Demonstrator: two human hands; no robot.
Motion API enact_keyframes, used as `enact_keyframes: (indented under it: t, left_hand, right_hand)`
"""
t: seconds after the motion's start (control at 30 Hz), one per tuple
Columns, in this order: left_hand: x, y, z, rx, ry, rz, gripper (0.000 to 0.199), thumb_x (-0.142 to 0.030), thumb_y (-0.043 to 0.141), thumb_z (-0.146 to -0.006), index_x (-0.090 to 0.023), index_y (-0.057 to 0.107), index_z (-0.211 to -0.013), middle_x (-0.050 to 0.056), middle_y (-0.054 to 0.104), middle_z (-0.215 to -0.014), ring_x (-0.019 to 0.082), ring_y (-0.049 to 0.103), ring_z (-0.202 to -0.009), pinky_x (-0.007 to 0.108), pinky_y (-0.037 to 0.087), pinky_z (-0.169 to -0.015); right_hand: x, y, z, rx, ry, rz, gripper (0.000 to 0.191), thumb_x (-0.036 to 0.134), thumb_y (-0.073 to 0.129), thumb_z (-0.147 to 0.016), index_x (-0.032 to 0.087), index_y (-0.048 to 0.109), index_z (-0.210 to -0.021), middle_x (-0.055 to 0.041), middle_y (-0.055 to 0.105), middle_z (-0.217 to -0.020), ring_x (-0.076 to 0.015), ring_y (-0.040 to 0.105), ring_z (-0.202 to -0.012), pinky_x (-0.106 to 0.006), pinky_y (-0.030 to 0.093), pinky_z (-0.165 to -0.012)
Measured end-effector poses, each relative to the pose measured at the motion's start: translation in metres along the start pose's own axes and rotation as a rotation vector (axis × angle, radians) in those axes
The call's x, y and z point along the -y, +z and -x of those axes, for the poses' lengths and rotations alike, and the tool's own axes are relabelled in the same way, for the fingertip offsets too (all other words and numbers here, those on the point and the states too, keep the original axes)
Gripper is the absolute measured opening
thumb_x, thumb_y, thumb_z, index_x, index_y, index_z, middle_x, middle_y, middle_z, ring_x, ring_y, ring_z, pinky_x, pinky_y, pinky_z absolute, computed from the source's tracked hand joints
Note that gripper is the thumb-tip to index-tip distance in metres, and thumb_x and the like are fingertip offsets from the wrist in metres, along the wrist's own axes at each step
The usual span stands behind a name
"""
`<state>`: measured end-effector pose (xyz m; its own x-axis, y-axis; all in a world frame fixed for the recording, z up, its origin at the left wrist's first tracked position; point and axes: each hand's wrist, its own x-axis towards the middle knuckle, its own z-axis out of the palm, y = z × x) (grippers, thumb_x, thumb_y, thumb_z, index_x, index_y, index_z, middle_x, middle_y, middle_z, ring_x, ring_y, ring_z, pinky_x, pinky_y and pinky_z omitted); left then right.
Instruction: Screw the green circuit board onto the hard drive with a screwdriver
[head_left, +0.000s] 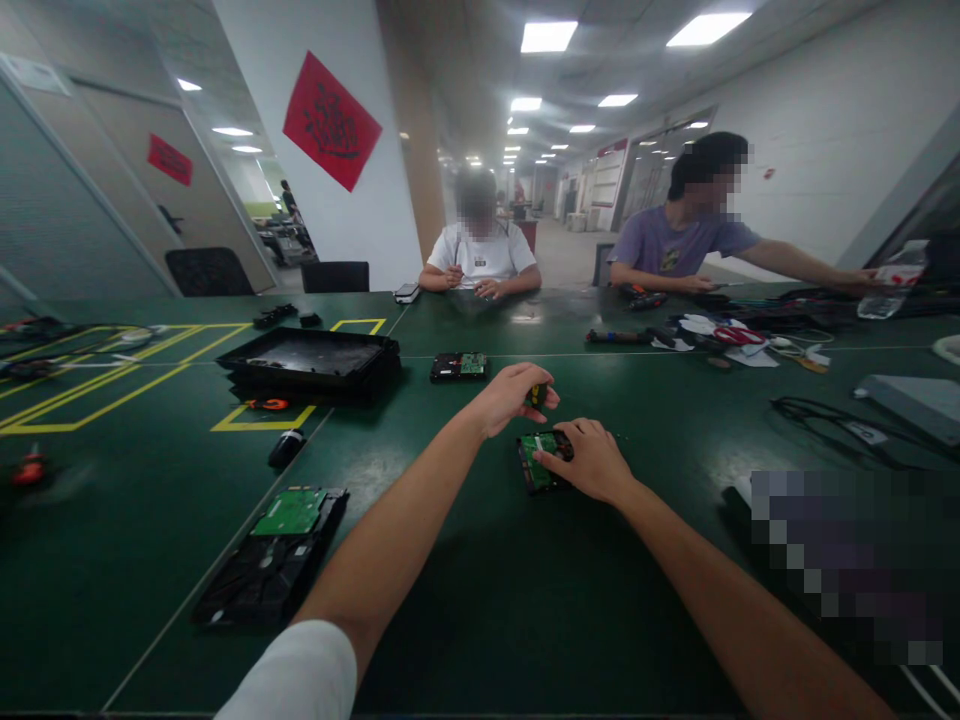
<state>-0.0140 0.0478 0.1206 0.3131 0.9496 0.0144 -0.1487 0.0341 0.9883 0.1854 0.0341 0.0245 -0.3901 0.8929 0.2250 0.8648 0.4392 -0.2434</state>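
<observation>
Left grip around tool near hard drive, right grip spread across it

Three hard drives, one bottle, one black mouse.

Right hand on hard drive

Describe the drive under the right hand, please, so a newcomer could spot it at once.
On the green table, follow the forearms to the hands. The drive, black with a green board, lies partly under the right hand, near the left hand with its black-and-yellow tool. Unlike the far drive and the near-left drive, it has a hand on it.
</observation>
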Motion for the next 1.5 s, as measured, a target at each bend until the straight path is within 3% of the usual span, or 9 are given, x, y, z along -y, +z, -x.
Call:
enact_keyframes:
  t: [0.23, 0.53, 0.7, 0.9, 1.3, 1.5]
  left_hand:
    - [0.006, 0.003, -0.002, 0.035, 0.021, 0.058, 0.017, -0.032, 0.063, -0.089, -0.016, 0.06, -0.092, 0.011, 0.072, -0.087, 0.02, 0.07, -0.08, 0.029, 0.058, -0.061]
    - [-0.003, -0.013, -0.003, -0.053, 0.135, -0.191, 0.021, -0.032, 0.061, -0.086, -0.014, 0.073, -0.083, 0.008, 0.067, -0.092, 0.016, 0.061, -0.081, 0.021, 0.05, -0.057]
    - [-0.002, -0.011, -0.001, 0.0, 0.065, -0.119, 0.022, -0.035, 0.059, -0.089, -0.015, 0.07, -0.091, 0.007, 0.068, -0.083, 0.016, 0.064, -0.074, 0.023, 0.051, -0.055]
    - [0.005, 0.001, -0.002, 0.062, 0.02, 0.024, 0.018, -0.032, 0.062, -0.089, -0.016, 0.061, -0.095, 0.01, 0.071, -0.085, 0.02, 0.069, -0.079, 0.026, 0.054, -0.057]
    - [-0.004, -0.01, 0.0, 0.014, 0.115, -0.235, 0.022, -0.033, 0.059, -0.087, -0.015, 0.072, -0.083, 0.008, 0.066, -0.091, 0.017, 0.061, -0.082, 0.022, 0.051, -0.056]
    - [-0.001, -0.002, 0.0, 0.034, 0.015, -0.082, 0.019, -0.034, 0.059, -0.091, -0.016, 0.065, -0.094, 0.008, 0.069, -0.078, 0.018, 0.065, -0.073, 0.024, 0.051, -0.053]
  right_hand:
    - [0.0, 0.0, 0.0, 0.008, -0.005, 0.003, 0.068, 0.079, 0.049, -0.093, 0.027, 0.066, -0.132, -0.0148, 0.063, -0.129, -0.0359, 0.053, -0.122, -0.044, 0.042, -0.095]
    - [0.0, 0.001, 0.0, 0.004, 0.009, -0.014, 0.069, 0.079, 0.049, -0.092, 0.026, 0.066, -0.133, -0.0144, 0.063, -0.131, -0.0357, 0.052, -0.126, -0.045, 0.042, -0.097]
    - [0.0, 0.001, -0.001, 0.006, 0.01, -0.004, 0.069, 0.078, 0.05, -0.093, 0.025, 0.066, -0.133, -0.0141, 0.064, -0.13, -0.0359, 0.052, -0.126, -0.045, 0.043, -0.096]
    - [0.001, 0.0, -0.001, 0.006, 0.0, 0.012, 0.069, 0.078, 0.049, -0.093, 0.025, 0.066, -0.133, -0.0145, 0.063, -0.131, -0.0363, 0.052, -0.126, -0.045, 0.043, -0.096]
    - [0.002, 0.0, 0.0, 0.013, 0.014, 0.001, 0.067, 0.078, 0.05, -0.093, 0.026, 0.065, -0.134, -0.0142, 0.063, -0.131, -0.0359, 0.052, -0.127, -0.045, 0.042, -0.098]
    - [0.001, -0.002, -0.001, 0.029, 0.012, 0.005, 0.067, 0.078, 0.049, -0.093, 0.026, 0.066, -0.133, -0.0143, 0.063, -0.131, -0.0365, 0.052, -0.126, -0.046, 0.043, -0.097]
